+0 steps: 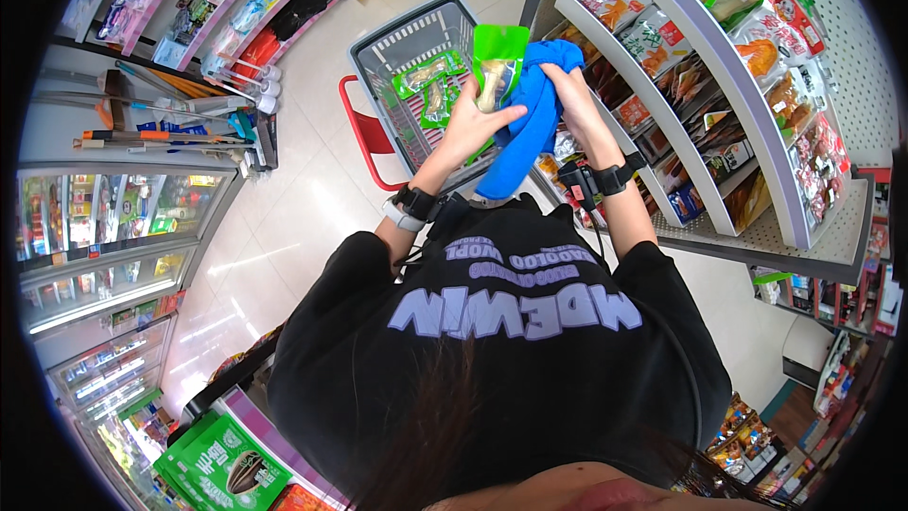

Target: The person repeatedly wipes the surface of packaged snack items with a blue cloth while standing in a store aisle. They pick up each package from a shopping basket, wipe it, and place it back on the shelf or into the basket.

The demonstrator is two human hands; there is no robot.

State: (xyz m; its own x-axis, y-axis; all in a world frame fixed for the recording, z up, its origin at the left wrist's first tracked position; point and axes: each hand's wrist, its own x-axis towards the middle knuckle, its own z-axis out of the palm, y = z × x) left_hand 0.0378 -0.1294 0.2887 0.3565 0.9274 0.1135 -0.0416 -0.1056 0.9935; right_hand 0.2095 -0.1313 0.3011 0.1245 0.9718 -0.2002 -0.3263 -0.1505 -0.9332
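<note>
My left hand [477, 117] grips a green plastic snack pouch [496, 67] with a clear window that shows pale food, perhaps chicken feet. Bunched in my right hand [569, 101] is a blue cloth [528, 121], which lies against the pouch's right side and hangs down toward my shirt. Beneath both hands stands a grey shopping basket [415, 23] with a red handle [365, 135]. Inside it lie several similar green pouches [428, 74], partly hidden by my left forearm.
On the right, a white shelf unit [684, 35] holds many packaged snacks. Brooms and mops [170, 136] lean at the left, beside glass-door refrigerators [120, 209]. Another shelf [213, 7] stands at upper left. Green snack bags [223, 465] sit on a display behind me, at lower left.
</note>
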